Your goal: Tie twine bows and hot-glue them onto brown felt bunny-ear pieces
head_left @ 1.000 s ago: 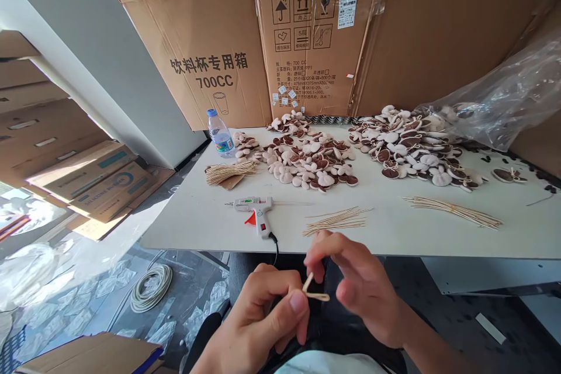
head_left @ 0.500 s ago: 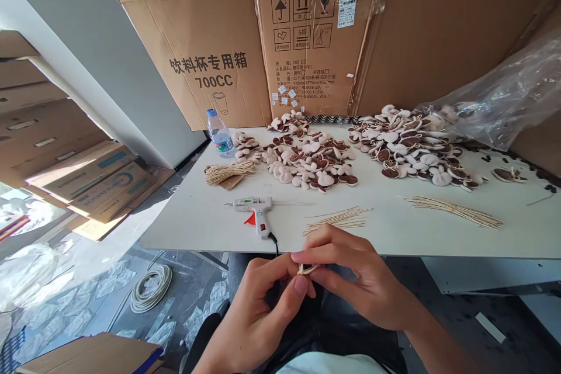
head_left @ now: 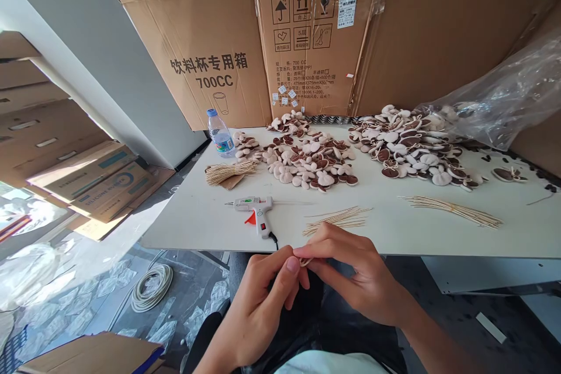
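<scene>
My left hand and my right hand meet in front of the table's near edge. Between their fingertips is a thin cream cord, bent into a small loop. Both hands pinch it, and the fingers cover most of it. Just beyond them on the table lie several loose cream cord lengths. A white glue gun with a red trigger rests on its side to the left, a clear glue stick poking out of its back.
Brown-and-cream plush pieces form a middle pile and a right pile. Cord bundles lie left and right. A water bottle stands at the back left. Cardboard walls the table's rear; plastic film hangs at right.
The cord loop between my fingertips has become smaller and flatter. My left thumb and fingertips have moved slightly up and closer together; the things on the table stay put.
</scene>
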The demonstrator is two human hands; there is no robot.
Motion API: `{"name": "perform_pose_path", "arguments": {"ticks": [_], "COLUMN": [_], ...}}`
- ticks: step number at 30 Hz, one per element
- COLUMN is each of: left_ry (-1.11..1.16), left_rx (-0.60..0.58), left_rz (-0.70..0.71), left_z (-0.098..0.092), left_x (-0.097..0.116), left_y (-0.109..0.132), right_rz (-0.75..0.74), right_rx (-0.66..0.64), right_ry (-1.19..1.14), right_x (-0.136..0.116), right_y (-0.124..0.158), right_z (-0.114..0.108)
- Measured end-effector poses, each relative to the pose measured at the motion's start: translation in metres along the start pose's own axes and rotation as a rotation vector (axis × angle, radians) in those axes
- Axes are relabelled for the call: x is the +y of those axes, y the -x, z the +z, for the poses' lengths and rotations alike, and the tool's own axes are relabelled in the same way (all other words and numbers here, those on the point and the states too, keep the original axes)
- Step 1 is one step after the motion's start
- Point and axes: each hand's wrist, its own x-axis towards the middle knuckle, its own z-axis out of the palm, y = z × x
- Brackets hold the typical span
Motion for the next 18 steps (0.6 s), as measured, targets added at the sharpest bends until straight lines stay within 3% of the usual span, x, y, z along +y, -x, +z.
{"name": "perform_pose_path", "arguments": {"ticks": [7,18], "left_ry": [-0.145,-0.22], "left_rx": [0.056,-0.005], "left_rz": [0.055,0.114], "left_z": [0.005,-0.007], "left_x": [-0.003,0.001], "left_y": [-0.003,-0.002], "right_rz": [-0.12,-0.183], "right_rx": [-0.027,-0.153], "right_ry": [0.286,0.524], "right_x": [0.001,-0.005], "right_y": [0.0,-0.003], "right_z": [0.003,0.005]}}
